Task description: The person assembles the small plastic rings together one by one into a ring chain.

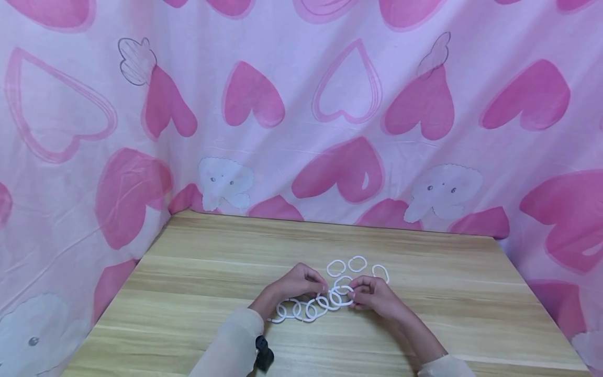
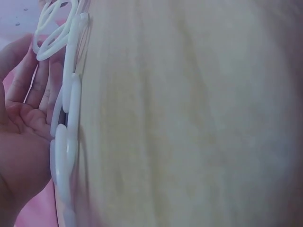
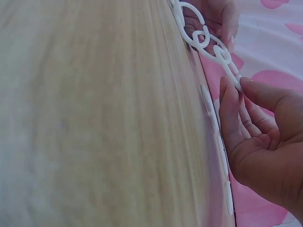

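Observation:
A chain of white open plastic links runs across the wooden table between the two hands. At its right part my left hand pinches a link; the left wrist view shows thumb and fingertips at that link, with more of the chain hanging past the palm. My right hand holds a white link between thumb and index finger at the chain's right end. This link has a gap in its loop and appears hooked with its neighbour. Fingers partly hide where the left hand grips.
Beyond the hands lie loose white links: one to the left, one in the middle, one near the right fingers. Another link lies just behind the chain. A pink heart-print curtain borders the wooden table.

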Action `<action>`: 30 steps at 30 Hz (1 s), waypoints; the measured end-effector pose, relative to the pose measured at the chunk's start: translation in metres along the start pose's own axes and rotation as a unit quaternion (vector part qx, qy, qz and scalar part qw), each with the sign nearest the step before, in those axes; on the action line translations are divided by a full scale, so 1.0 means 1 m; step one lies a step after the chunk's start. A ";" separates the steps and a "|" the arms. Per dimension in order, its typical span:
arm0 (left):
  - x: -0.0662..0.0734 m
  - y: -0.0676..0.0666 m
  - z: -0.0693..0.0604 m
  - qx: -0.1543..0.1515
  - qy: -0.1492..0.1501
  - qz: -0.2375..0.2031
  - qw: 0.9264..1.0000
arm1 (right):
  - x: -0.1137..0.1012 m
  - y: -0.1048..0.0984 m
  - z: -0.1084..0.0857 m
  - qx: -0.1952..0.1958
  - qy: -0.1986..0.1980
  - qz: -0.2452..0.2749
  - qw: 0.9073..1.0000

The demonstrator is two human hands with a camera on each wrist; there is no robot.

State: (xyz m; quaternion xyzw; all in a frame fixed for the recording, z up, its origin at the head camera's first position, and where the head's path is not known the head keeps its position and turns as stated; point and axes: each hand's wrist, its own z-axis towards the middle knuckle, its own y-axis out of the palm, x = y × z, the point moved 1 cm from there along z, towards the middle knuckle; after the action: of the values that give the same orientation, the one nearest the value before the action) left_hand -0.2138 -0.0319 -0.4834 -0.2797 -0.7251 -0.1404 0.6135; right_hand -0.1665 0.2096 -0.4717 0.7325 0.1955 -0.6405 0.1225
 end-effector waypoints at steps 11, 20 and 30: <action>0.006 0.011 0.009 -0.018 0.025 -0.006 1.000 | 0.004 0.000 0.000 0.000 0.005 0.009 1.000; 0.004 0.013 0.010 -0.014 0.028 -0.004 0.999 | 0.004 0.000 -0.002 0.005 0.021 0.004 1.000; 0.004 0.012 0.009 -0.022 0.021 -0.009 1.000 | 0.003 -0.005 -0.001 -0.016 0.006 0.010 1.000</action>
State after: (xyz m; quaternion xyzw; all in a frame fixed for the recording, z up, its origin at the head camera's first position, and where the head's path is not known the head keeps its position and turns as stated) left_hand -0.2144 -0.0164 -0.4828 -0.2836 -0.7112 -0.1674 0.6211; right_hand -0.1674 0.2151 -0.4738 0.7360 0.1994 -0.6317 0.1392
